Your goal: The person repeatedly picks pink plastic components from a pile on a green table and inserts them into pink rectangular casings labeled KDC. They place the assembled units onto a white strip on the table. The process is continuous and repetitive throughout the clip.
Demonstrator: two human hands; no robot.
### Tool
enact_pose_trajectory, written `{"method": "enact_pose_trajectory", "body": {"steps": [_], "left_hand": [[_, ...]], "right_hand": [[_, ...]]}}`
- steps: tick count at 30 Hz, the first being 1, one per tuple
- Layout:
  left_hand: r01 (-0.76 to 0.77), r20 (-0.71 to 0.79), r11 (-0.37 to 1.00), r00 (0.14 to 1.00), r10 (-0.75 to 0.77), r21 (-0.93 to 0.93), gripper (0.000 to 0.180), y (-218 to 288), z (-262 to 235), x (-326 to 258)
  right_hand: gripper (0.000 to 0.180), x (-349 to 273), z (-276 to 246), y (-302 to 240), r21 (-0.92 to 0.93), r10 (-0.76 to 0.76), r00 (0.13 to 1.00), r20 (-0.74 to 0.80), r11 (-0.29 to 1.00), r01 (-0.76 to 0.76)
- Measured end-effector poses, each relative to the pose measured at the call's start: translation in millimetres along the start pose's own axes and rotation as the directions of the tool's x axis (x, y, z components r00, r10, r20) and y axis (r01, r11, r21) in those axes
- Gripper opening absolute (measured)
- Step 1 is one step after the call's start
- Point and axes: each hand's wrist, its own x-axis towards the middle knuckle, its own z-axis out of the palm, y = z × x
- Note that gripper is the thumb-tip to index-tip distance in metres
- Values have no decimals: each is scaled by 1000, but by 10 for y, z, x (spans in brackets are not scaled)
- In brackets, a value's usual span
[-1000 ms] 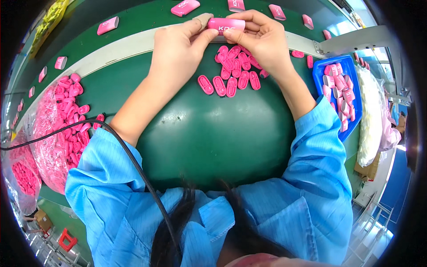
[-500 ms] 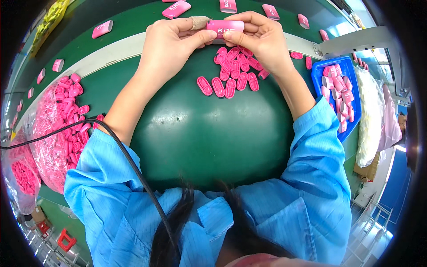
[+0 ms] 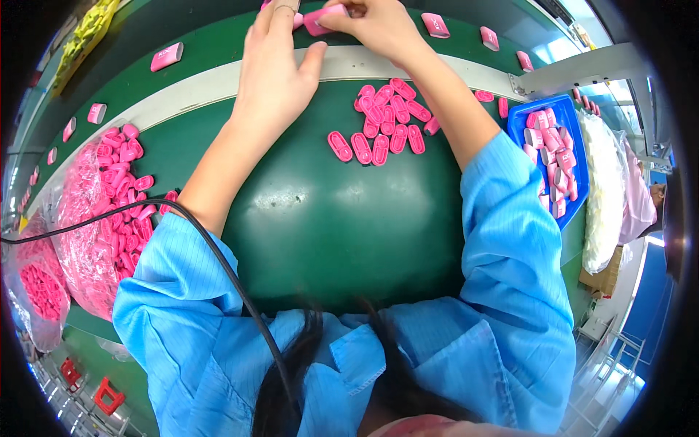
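Note:
My right hand grips a pink oval case between thumb and fingers, above the far belt. My left hand reaches over the pale rail to the far belt. Its thumb stands apart and its fingers stretch to the top edge, beside a pink piece partly hidden behind them. The fingertips are cut off or blurred. On the green work surface, between my forearms, lies a loose group of pink oval caps, some with their hollow side up.
A pile of pink caps spills from a clear bag at left. A blue tray of pink-and-white cases stands at right. More cases lie along the belt. A black cable crosses my left arm. A metal bracket juts in at right.
Both hands held the pink case together over the rail. Now my left hand has let go and moved up over the belt; my right hand has carried the case up and left.

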Motion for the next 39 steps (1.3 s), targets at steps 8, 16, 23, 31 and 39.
{"method": "enact_pose_trajectory", "body": {"steps": [8,16,23,31,39], "left_hand": [[-57,382,970,912,147,-238,24,157,-21,-89],[127,563,967,826,20,-221,28,212,-47,-86],[562,538,601,807,-246,-568,27,-16,21,-47],[673,566,259,730,-382,-693,34,12,41,-34],[580,462,533,814,-352,-616,33,65,96,-80]], "right_hand": [[31,382,-233,509,-570,-258,955,-144,811,133],[21,-226,-369,104,-158,210,974,-79,963,-220],[30,-660,-423,-49,388,155,982,107,903,-185],[31,-721,-335,13,451,266,960,92,848,-278],[31,-750,-275,18,480,232,971,58,846,-231]]}}
